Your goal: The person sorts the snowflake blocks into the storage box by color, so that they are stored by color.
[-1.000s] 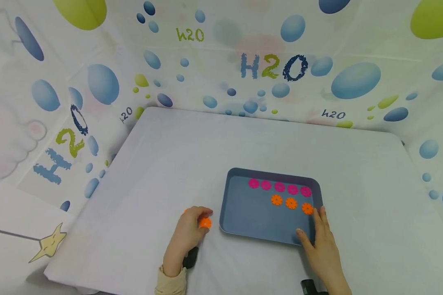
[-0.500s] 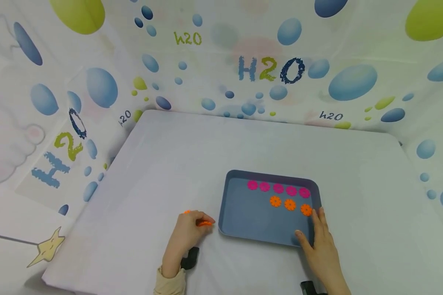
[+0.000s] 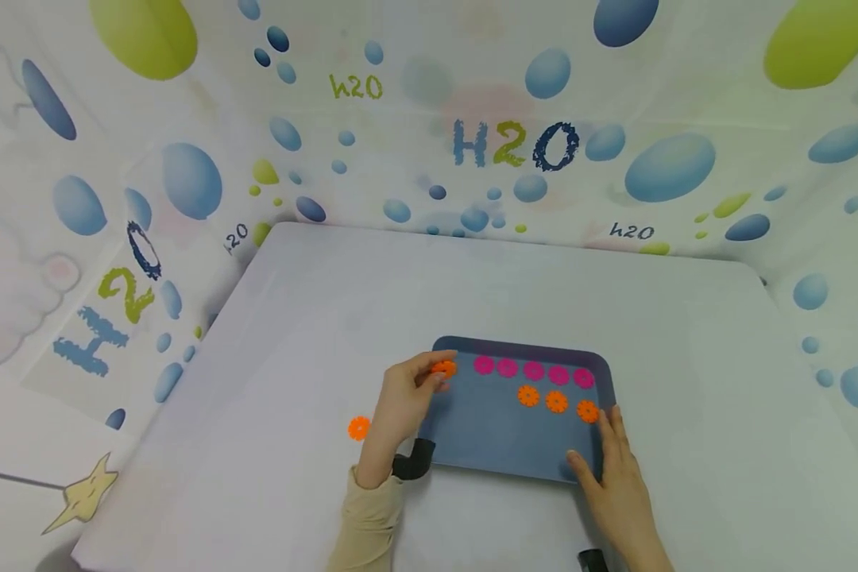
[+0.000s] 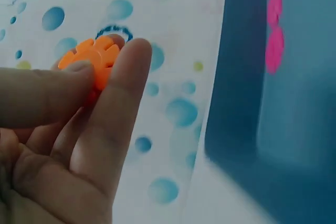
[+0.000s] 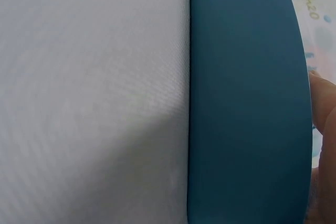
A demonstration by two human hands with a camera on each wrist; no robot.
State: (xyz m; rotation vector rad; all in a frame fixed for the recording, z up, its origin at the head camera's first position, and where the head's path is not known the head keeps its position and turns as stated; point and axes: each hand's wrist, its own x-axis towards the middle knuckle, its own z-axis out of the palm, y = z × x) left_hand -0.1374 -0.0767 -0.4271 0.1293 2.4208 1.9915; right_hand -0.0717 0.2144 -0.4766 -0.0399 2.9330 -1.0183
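My left hand pinches an orange notched plastic disc between thumb and fingers, over the back left corner of a blue-grey tray. In the left wrist view the thumb lies across the face of this disc. My right hand rests at the tray's front right corner, its fingers straight along the right rim and its thumb over the front edge. Inside the tray, several pink discs form a row near the back wall. Three orange discs lie in front of their right part.
Another orange disc lies on the white tabletop, left of the tray and beside my left forearm. Behind the table hangs a wall covering with printed bubbles. The tray's outer wall fills much of the right wrist view.
My left hand has moved from the table left of the tray up and right, over the tray's back left corner, carrying the orange disc. The right hand stays at the tray.
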